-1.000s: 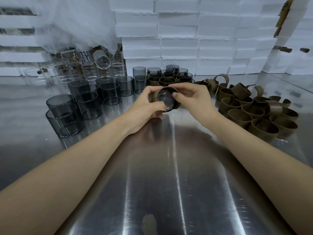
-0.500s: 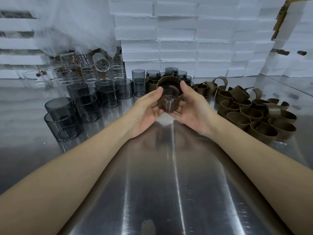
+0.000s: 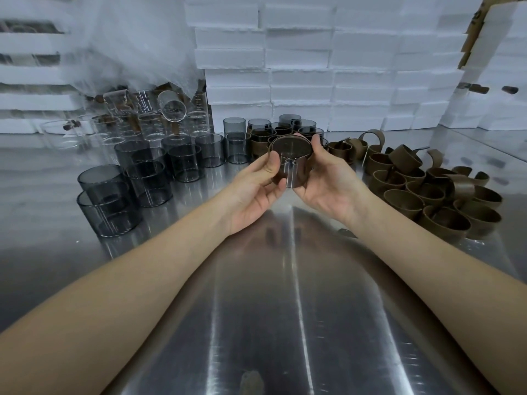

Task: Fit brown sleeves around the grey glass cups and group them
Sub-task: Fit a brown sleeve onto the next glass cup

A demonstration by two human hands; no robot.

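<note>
View down two bare forearms over a shiny steel table [image 3: 285, 323]. The hands meet above the table's middle, holding one grey glass cup [image 3: 289, 146] upright, its open mouth tipped slightly toward the camera. A brown sleeve [image 3: 302, 172] wraps its wall, with a narrow gap at the front where bare glass shows through.

The left hand [image 3: 253, 195] cradles the cup from its 8 o'clock side, thumb pressed on the sleeve and fingers curled beneath. The right hand [image 3: 328, 183] holds the 3 o'clock side, thumb resting near the rim and the other fingers curled round behind (their tips are hidden by the cup).

Seen from the held cup:
- Bare grey cups [image 3: 148, 181] stand at 9 o'clock, some stacked.
- Clear glasses [image 3: 148, 121] sit beyond them at 10 o'clock.
- A cluster of sleeved cups [image 3: 268, 135] stands just behind at 12 o'clock.
- Loose sleeves [image 3: 422, 195] are heaped at 3 o'clock.
- White boxes [image 3: 299, 67] are stacked along the back.

The cup is probably light, rigid, thin-walled and breakable, and its smooth glass would slip easily. The sleeve looks flexible and should give the surer grip. It is best held round the sleeved wall from both sides, not by the rim. It should be set down gently among the sleeved cluster so that glass does not knock glass.
</note>
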